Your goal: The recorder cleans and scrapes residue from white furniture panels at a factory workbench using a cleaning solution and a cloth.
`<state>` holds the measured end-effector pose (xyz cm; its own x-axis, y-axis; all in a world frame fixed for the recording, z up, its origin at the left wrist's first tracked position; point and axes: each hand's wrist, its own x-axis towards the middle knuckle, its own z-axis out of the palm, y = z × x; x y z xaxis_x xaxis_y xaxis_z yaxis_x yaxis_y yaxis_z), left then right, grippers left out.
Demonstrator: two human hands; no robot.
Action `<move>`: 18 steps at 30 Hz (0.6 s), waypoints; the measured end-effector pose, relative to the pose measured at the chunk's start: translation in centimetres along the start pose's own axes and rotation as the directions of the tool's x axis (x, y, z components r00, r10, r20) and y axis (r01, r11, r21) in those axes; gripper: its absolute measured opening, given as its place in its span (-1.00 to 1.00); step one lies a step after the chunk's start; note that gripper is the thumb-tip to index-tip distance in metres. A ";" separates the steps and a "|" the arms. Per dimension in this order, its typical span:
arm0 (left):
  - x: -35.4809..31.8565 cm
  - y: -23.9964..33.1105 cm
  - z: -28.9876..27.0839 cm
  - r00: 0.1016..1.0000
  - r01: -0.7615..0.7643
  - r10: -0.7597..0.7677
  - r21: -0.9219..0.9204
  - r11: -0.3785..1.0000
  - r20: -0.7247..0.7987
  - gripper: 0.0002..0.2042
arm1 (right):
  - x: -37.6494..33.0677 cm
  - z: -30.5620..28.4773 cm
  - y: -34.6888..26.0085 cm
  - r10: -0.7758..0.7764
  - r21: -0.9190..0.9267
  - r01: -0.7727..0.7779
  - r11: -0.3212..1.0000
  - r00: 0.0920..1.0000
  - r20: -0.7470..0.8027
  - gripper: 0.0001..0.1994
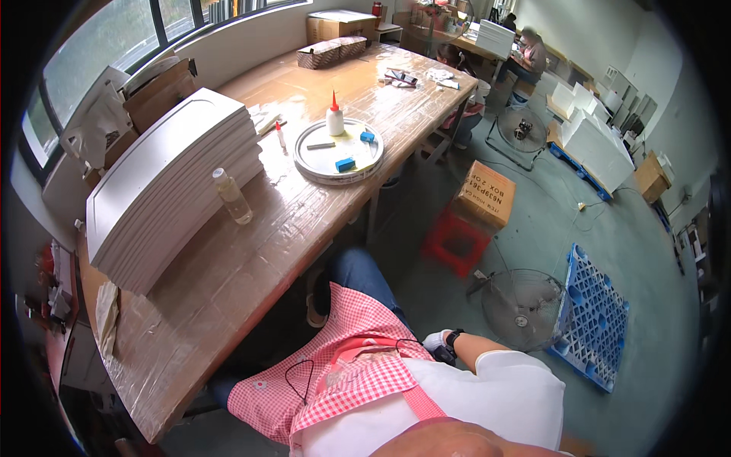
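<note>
At my right side, beside the pink checked apron (327,365), hangs my right hand (437,343) in what looks like a white glove. A black wristband (452,344) circles that wrist. The hand's fingers are too small and hidden to read, and nothing can be made out in them. My left hand is out of sight. Ahead, on the wrapped table (221,297), a round white tray (343,174) carries a white glue bottle (335,122) with a red tip, two blue blocks (345,164) and a small grey bar (320,145). A clear bottle (233,199) of pale liquid stands nearby.
Stacked white panels (167,167) fill the table's left part. Right of the table are a carton (484,195) over a red stool (454,242), floor fans (521,312) and a blue pallet (594,320) leaning up. Other people (525,59) sit at the back.
</note>
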<state>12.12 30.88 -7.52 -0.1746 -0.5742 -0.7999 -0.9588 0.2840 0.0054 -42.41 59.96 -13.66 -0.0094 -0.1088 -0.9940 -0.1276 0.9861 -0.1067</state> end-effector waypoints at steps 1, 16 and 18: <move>-0.6 0.3 -0.1 1.000 -0.008 0.008 0.007 1.000 0.018 -0.26 | -0.6 -0.3 -0.8 0.025 -0.102 -0.016 0.995 0.996 0.090 -0.61; 1.4 15.4 -5.3 0.958 -0.237 0.233 0.002 0.971 0.169 -0.30 | -0.9 0.6 0.3 -0.280 -0.015 0.282 0.959 0.946 -0.164 -0.50; 2.7 18.0 -6.6 0.948 -0.273 0.269 -0.003 0.962 0.169 -0.31 | -1.0 1.2 -0.6 -0.285 0.358 0.305 0.883 0.952 -0.108 -0.51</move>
<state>-7.08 29.37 -5.68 -0.3858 -0.3379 -0.8585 -0.8757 0.4271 0.2254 -41.10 59.61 -12.58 -0.0802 -0.3980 -0.9139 0.2395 0.8823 -0.4052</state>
